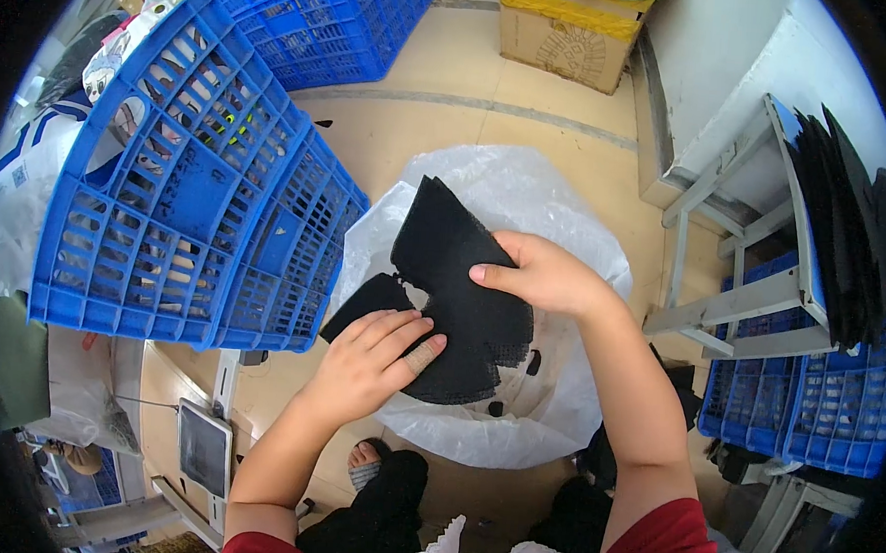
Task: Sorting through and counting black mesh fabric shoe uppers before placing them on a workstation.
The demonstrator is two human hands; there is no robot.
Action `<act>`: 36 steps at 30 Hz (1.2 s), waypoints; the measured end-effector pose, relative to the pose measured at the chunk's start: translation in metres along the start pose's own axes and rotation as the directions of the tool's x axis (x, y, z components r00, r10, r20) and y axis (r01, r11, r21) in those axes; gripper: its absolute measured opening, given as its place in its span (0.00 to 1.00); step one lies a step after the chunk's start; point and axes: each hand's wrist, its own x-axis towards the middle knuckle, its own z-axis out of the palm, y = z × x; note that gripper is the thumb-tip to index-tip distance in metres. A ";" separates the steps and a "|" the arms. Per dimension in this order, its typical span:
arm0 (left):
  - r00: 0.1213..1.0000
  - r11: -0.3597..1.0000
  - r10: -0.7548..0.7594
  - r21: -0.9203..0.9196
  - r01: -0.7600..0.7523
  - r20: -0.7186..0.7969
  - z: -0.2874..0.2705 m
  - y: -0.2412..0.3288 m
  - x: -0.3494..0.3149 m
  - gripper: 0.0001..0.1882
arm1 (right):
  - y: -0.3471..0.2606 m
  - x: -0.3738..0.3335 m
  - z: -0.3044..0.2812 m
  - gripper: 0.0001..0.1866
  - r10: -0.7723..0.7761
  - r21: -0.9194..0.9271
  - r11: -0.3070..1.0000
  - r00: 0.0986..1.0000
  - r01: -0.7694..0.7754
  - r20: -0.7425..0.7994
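Observation:
A stack of black fabric pieces (pixel 453 267), cut with notched, stepped edges, is held between my hands. My right hand (pixel 543 272) pinches its upper right side, thumb on top and fingers beneath. At the lower left, my left hand (pixel 378 363) grips the stack with its fingers over the top; a tan wrap is around one finger. Near that hand, a flap of the black fabric stands apart from the main part, leaving a gap. Under the stack lies a wide, translucent white plastic bag (pixel 576 223), its mouth spread open, with small black scraps inside.
A tall blue plastic crate (pixel 202 199) full of goods stands at the left, another blue crate (pixel 326 30) behind it. A cardboard box (pixel 565 48) sits at the back. On the right, a white stool (pixel 742 312) bears black sheets (pixel 841 227), with blue crates (pixel 807 406) below.

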 end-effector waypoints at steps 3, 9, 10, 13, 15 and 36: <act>1.000 1.000 -0.017 -0.017 0.017 0.003 -0.001 -0.002 -0.002 0.19 | -0.012 -0.003 0.016 0.20 -0.431 -0.417 0.847 0.885 0.331 -0.174; 1.000 0.998 -0.008 -0.066 0.008 -0.012 0.001 -0.004 -0.009 0.20 | -0.020 -0.010 0.029 0.19 -0.412 -0.582 0.784 0.883 0.216 -0.227; 1.000 0.997 0.006 -0.078 -0.007 -0.012 0.001 -0.005 -0.011 0.20 | -0.023 -0.010 0.030 0.19 -0.413 -0.583 0.783 0.883 0.218 -0.225; 1.000 0.997 0.012 -0.078 -0.013 -0.018 -0.001 -0.005 -0.012 0.20 | -0.027 -0.009 0.029 0.21 -0.206 -0.443 0.896 0.908 0.026 -0.364; 1.000 0.997 0.021 -0.076 -0.022 -0.020 -0.002 -0.005 -0.011 0.20 | -0.020 -0.007 0.026 0.22 -0.090 -0.230 0.973 0.910 -0.007 -0.406; 0.970 0.989 -0.053 -0.147 0.018 -0.236 0.009 -0.011 -0.020 0.18 | 0.009 0.011 0.034 0.16 -0.195 -0.156 0.978 0.863 0.137 -0.466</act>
